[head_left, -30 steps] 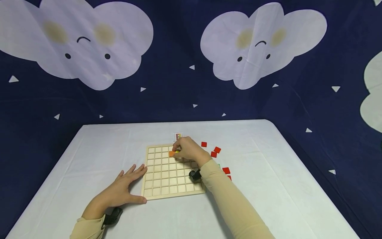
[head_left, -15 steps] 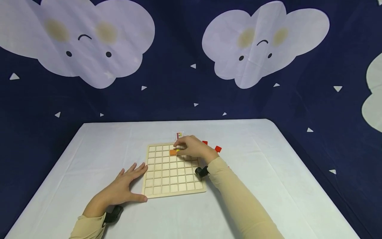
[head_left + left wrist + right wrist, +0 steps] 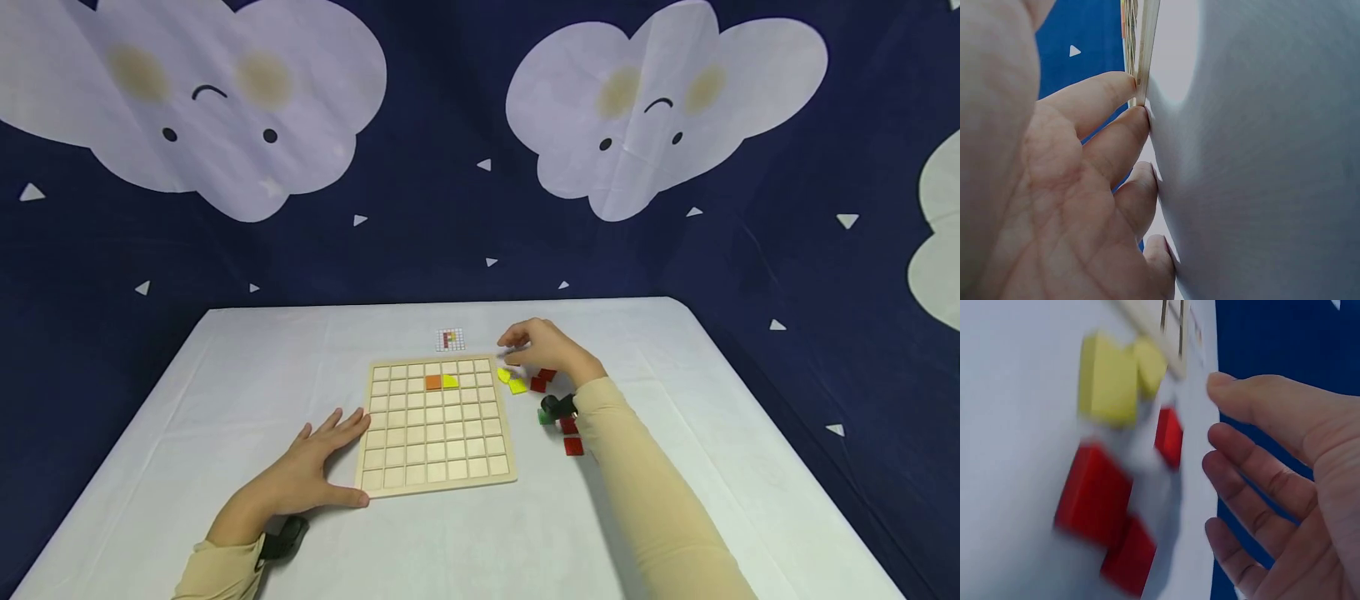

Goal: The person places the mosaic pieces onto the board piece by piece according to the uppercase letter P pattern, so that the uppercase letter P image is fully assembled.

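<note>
A wooden grid board (image 3: pixel 436 441) lies on the white table. In its second row from the far side sit an orange square tile (image 3: pixel 433 382) and, to its right, a yellow tile with one rounded corner (image 3: pixel 450 381). My left hand (image 3: pixel 296 479) spreads its fingers against the board's left edge; the left wrist view shows fingertips (image 3: pixel 1138 115) touching that edge. Off the board's far right corner hovers my right hand (image 3: pixel 551 348), with loosely bent fingers and nothing between them. Below it are yellow tiles (image 3: pixel 1110 381) and a red square tile (image 3: pixel 1169 437).
Several red tiles (image 3: pixel 573 447) and a green tile (image 3: pixel 544 417), partly hidden by the wrist camera, lie right of the board. A small printed grid card (image 3: pixel 450 340) lies just beyond its far edge. Behind the table hangs a dark blue cloud-patterned cloth (image 3: pixel 442 250).
My right hand has let go of the yellow tile on the board and moved right, above the loose tiles. The yellow tile now shows beside the orange one. My left hand stays put.
</note>
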Demonstrator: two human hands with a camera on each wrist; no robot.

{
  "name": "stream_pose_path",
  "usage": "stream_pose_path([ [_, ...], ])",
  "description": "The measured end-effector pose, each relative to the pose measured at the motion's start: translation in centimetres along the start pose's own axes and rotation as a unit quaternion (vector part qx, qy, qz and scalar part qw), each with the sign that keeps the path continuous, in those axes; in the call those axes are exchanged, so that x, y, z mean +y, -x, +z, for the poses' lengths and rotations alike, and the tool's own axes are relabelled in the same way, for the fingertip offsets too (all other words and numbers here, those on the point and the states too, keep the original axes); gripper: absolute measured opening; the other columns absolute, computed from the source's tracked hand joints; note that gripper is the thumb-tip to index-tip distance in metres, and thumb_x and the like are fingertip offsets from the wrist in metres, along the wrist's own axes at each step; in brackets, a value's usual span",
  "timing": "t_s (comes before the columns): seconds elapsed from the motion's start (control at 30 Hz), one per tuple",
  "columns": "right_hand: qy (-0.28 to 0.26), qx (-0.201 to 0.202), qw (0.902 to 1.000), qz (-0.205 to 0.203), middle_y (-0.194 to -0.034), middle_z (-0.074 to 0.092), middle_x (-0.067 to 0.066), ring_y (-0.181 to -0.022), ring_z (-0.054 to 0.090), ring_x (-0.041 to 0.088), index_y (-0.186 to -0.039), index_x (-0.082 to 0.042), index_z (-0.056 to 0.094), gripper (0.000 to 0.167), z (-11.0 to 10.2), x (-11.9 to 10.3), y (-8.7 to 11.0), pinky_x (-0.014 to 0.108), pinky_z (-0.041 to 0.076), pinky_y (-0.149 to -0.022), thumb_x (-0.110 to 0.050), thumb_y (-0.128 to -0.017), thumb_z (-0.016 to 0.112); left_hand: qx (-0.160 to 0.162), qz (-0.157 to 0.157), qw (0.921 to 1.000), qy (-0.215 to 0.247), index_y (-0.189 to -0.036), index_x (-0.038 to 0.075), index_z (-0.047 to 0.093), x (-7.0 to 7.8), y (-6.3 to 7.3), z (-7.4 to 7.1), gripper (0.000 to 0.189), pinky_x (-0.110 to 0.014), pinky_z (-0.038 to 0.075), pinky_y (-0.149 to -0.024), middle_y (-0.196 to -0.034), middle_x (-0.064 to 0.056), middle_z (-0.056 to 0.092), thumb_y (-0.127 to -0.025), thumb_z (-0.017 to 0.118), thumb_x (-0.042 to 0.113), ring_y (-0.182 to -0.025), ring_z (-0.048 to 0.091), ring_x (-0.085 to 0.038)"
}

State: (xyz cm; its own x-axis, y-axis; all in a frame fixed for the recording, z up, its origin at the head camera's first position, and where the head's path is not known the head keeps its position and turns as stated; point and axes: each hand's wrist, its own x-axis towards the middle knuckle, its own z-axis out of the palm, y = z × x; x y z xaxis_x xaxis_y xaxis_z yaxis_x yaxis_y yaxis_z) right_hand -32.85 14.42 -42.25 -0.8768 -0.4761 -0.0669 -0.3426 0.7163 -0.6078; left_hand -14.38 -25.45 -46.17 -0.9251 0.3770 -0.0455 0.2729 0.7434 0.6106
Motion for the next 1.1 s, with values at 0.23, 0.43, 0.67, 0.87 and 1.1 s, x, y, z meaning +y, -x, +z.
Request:
stream_pose_path([
  [0.23,-0.019,-0.007,0.9991,0.036,-0.120,0.081,0.009,-0.116,0.074,0.026,-0.119,-0.006,0.079,0.030,-0.5,2.0,0.7,0.043,0.059,-0.108,-0.015,-0.092,0.085,0.000,0.004,1.0000,0.004,-0.164,0.010,0.045,0.0,0.1,0.0,0.119,-0.085,0.004,-0.122,-0.173,-0.018,0.036,-0.068,0.096,0.057,-0.162,0.018,-0.057],
  [0.43,-0.021,0.001,0.9986,0.050,-0.120,0.081,0.007,-0.115,0.072,0.026,-0.118,-0.008,0.080,0.030,-0.5,2.5,0.6,0.044,0.057,-0.109,-0.020,-0.091,0.086,0.002,0.009,0.9999,0.007,-0.164,0.009,0.046,0.1,0.1,-0.1,0.118,-0.085,0.004,-0.122,-0.173,-0.018,0.036,-0.068,0.096,0.056,-0.162,0.018,-0.057],
  [0.67,-0.028,0.001,0.9973,0.068,-0.123,0.078,0.006,-0.118,0.066,0.025,-0.120,-0.011,0.080,0.031,-0.2,3.0,0.4,0.042,0.054,-0.110,-0.020,-0.091,0.087,0.003,0.011,0.9999,0.008,-0.164,0.009,0.046,0.1,0.1,-0.1,0.118,-0.086,0.004,-0.121,-0.173,-0.019,0.036,-0.068,0.097,0.056,-0.162,0.018,-0.058],
  [0.87,-0.042,0.003,0.9959,0.080,-0.119,0.077,0.006,-0.111,0.064,0.023,-0.118,-0.012,0.081,0.031,0.0,3.2,0.2,0.038,0.055,-0.103,-0.020,-0.089,0.088,0.004,0.011,0.9999,0.002,-0.163,0.010,0.046,0.0,0.2,-0.1,0.117,-0.085,0.005,-0.122,-0.173,-0.018,0.037,-0.068,0.096,0.057,-0.162,0.019,-0.057],
  [1.1,-0.049,0.001,0.9948,0.089,-0.122,0.076,0.006,-0.114,0.063,0.024,-0.119,-0.012,0.081,0.032,0.1,3.4,0.1,0.038,0.054,-0.104,-0.020,-0.089,0.088,0.001,0.008,1.0000,0.004,-0.164,0.011,0.046,0.1,0.2,-0.1,0.117,-0.085,0.004,-0.122,-0.173,-0.017,0.036,-0.068,0.096,0.057,-0.162,0.018,-0.056],
])
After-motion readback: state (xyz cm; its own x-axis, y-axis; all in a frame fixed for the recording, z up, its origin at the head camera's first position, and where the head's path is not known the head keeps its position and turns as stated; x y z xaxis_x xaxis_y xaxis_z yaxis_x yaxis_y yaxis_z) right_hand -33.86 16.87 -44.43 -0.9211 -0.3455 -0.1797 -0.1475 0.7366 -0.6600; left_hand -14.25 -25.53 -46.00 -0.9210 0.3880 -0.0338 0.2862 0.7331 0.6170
